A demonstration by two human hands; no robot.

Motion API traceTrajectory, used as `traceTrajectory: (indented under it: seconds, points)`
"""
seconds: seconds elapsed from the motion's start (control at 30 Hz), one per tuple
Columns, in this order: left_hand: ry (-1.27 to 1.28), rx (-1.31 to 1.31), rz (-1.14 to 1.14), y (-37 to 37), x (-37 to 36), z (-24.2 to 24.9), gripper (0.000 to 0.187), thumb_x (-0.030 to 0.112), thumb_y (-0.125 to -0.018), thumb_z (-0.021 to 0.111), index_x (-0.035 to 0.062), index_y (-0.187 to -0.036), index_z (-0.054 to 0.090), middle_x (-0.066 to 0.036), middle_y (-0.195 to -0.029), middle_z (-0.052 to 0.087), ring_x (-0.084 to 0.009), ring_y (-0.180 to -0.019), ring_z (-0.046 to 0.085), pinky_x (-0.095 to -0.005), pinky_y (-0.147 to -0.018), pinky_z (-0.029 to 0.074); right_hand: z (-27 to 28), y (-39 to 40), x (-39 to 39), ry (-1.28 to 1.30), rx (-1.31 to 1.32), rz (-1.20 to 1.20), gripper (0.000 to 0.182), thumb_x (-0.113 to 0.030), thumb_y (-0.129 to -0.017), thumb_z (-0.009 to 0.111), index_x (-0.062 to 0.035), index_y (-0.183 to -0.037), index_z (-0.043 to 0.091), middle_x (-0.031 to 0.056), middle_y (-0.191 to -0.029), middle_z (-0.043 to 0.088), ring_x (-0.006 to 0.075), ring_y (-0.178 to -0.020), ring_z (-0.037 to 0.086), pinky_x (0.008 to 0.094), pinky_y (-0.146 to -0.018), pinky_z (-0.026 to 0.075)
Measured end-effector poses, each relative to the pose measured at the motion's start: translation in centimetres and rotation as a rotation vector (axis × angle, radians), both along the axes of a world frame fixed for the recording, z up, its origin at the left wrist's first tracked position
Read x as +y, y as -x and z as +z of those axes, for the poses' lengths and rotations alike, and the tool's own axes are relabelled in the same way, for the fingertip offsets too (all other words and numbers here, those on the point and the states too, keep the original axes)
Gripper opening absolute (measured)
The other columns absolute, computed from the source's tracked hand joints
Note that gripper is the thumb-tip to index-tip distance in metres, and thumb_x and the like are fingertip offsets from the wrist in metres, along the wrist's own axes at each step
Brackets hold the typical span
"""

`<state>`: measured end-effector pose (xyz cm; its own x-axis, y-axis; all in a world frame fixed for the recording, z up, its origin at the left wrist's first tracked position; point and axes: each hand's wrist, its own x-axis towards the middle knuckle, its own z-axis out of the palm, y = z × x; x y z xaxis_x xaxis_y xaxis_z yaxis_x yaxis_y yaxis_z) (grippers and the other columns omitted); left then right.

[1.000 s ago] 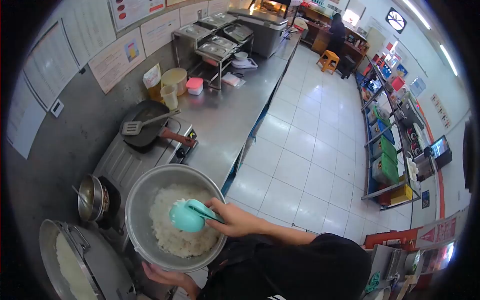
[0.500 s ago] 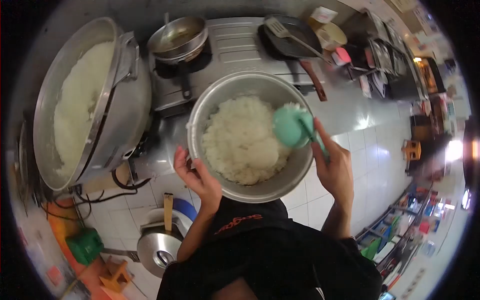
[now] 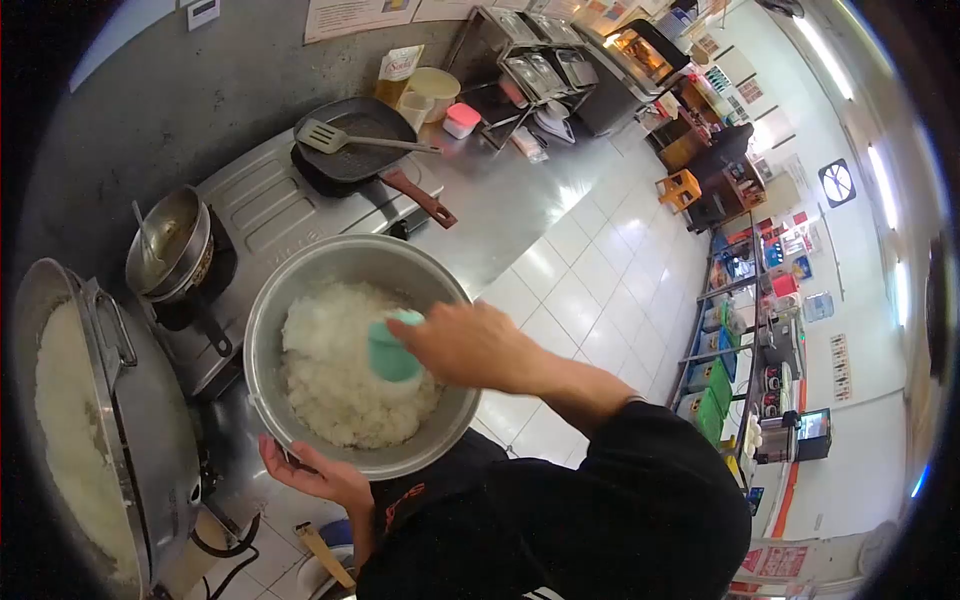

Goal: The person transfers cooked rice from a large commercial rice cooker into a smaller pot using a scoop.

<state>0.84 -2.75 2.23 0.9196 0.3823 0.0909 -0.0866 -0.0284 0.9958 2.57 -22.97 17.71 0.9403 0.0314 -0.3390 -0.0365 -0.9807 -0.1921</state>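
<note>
A wide metal pot [image 3: 262, 370] of cooked white rice [image 3: 335, 375] sits in front of me, at the edge of the steel counter. My right hand [image 3: 470, 345] reaches across its rim, wrapped round the handle of a mint-green rice scoop [image 3: 392, 355]. The scoop's bowl is against the rice, and the hand hides most of its handle. At the pot's near left side, my left hand [image 3: 318, 476] is curled at the outer rim, with a small dark part, perhaps the pot's handle, between its fingers.
To the left stands a large steel vessel [image 3: 150, 430] full of rice. Behind the pot are a small pan [image 3: 170, 245] on the stove and a square black pan [image 3: 360, 125] with a spatula [image 3: 325, 138] across it. A pink-lidded tub [image 3: 462, 120] stands further right.
My view has swung to the right, so the pot appears lower and further left. My right hand has brought the scoop from the pot's right side inward and down onto the rice.
</note>
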Motion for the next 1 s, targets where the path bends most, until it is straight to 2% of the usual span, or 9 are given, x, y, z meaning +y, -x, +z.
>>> traceTrajectory:
  seconds: [0.13,0.27,0.43,0.5,0.63,0.7,0.77,0.87,1.0]
  points:
    - [-0.003,-0.048,0.010,-0.2,0.2,-0.6,0.037,0.012,-0.098,0.044,-0.0026,-0.130,0.035,-0.017,-0.138,0.034,-0.0277,-0.122,0.040,-0.0395,-0.101,0.035,-9.3,1.2,3.3,-0.083,0.068,-0.070,0.059,-0.016,-0.083,0.058,-0.0017,-0.137,0.038,0.0217,-0.083,0.066,0.0367,-0.073,0.067,0.0457,-0.062,0.054]
    - [-0.093,-0.073,0.003,-0.1,0.5,-0.8,0.035,0.011,-0.098,0.044,-0.0026,-0.129,0.036,-0.017,-0.136,0.036,-0.0272,-0.120,0.042,-0.0381,-0.100,0.034,-11.4,-3.0,3.8,-0.136,-0.110,-0.078,0.058,-0.011,-0.081,0.057,-0.0002,-0.135,0.039,0.0206,-0.081,0.065,0.0364,-0.075,0.067,0.0448,-0.062,0.054]
    - [-0.127,-0.106,0.099,-0.1,0.7,-2.3,0.035,0.011,-0.096,0.047,-0.0004,-0.128,0.039,-0.016,-0.135,0.038,-0.0271,-0.117,0.044,-0.0374,-0.095,0.038,-2.4,-0.4,-0.7,0.021,-0.073,0.111,0.045,-0.010,-0.083,0.052,-0.0044,-0.127,0.050,0.0180,-0.076,0.065,0.0358,-0.071,0.067,0.0453,-0.059,0.053]
    - [-0.218,-0.020,0.114,0.3,0.9,-1.7,0.035,0.011,-0.095,0.049,0.0011,-0.127,0.041,-0.016,-0.135,0.038,-0.0269,-0.117,0.045,-0.0368,-0.094,0.039,-3.6,0.8,-0.6,0.045,0.069,0.061,0.042,-0.011,-0.083,0.052,-0.0044,-0.124,0.053,0.0170,-0.074,0.065,0.0348,-0.070,0.067,0.0459,-0.056,0.053]
    - [-0.280,-0.029,0.088,0.1,0.6,-1.3,0.035,0.010,-0.094,0.050,0.0011,-0.126,0.040,-0.016,-0.135,0.037,-0.0269,-0.120,0.041,-0.0355,-0.097,0.036,-13.9,-1.1,2.3,0.068,-0.042,0.070,0.039,-0.014,-0.085,0.052,-0.0032,-0.122,0.056,0.0194,-0.074,0.065,0.0352,-0.071,0.067,0.0485,-0.059,0.053]
    - [-0.164,-0.085,0.034,-0.2,0.3,-0.9,0.035,0.007,-0.093,0.049,0.0003,-0.126,0.038,-0.017,-0.136,0.034,-0.0261,-0.120,0.040,-0.0349,-0.097,0.035,-12.5,-4.0,-0.1,-0.136,-0.021,0.099,0.038,-0.018,-0.087,0.054,-0.0019,-0.120,0.058,0.0218,-0.077,0.065,0.0385,-0.073,0.065,0.0484,-0.065,0.052]
    - [-0.189,-0.091,0.036,-0.5,0.6,-1.0,0.037,0.008,-0.094,0.049,0.0001,-0.127,0.036,-0.016,-0.135,0.035,-0.0245,-0.118,0.041,-0.0350,-0.097,0.035,-8.7,-4.9,-1.4,-0.170,-0.098,-0.010,0.031,-0.021,-0.087,0.056,-0.0079,-0.115,0.059,0.0215,-0.079,0.065,0.0411,-0.075,0.065,0.0492,-0.067,0.053]
    - [-0.193,-0.098,0.078,-0.1,0.4,-1.3,0.038,0.009,-0.094,0.048,-0.0005,-0.129,0.034,-0.014,-0.135,0.035,-0.0226,-0.116,0.042,-0.0351,-0.096,0.036,-5.9,-4.5,-3.2,-0.129,-0.292,-0.039,0.029,-0.020,-0.087,0.054,-0.0036,-0.111,0.059,0.0221,-0.078,0.065,0.0407,-0.074,0.065,0.0492,-0.067,0.053]
    - [-0.183,-0.082,0.128,0.0,0.3,-1.7,0.037,0.008,-0.094,0.048,-0.0010,-0.127,0.035,-0.014,-0.137,0.034,-0.0223,-0.115,0.043,-0.0353,-0.095,0.036,-15.5,-6.3,1.3,-0.089,-0.216,-0.104,0.032,-0.015,-0.088,0.052,0.0024,-0.115,0.053,0.0251,-0.072,0.062,0.0426,-0.067,0.064,0.0500,-0.062,0.052]
